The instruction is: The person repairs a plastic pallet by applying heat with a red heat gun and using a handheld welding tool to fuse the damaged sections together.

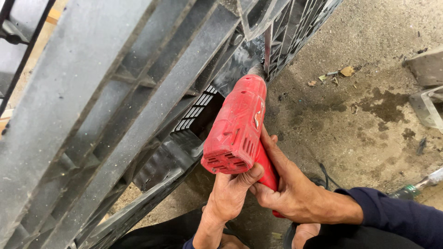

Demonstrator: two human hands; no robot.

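Fingers (258,189) of the right hand (288,186) wrap tight round the handle of a red drill (237,127), with the index finger laid up along the handle's right side. The left hand (230,191) sits just under the drill's vented rear end, its thumb (249,174) pressed against the back of the casing and its other fingers curled out of sight, so I cannot tell how they lie. The two hands touch at the base of the handle.

The drill is in the middle of the head view, tilted so its nose points far and slightly right. Its tip (256,70) meets a shiny, dented metal patch (240,60) on a large grey grille (115,115) that leans across the left and top of the view. The grille's slats run diagonally from near left to far right, and a section of fine white-edged louvres (196,108) shows just left of the drill body.

A dark blue sleeve (397,212) covers the right forearm at the near right. A black cord (325,173) loops on the ground just right of the right hand. The concrete floor (369,115) is dusty and stained with dark patches. A tool with a green collar (410,190) lies at the near right edge, and scraps of litter (339,74) sit farther off.
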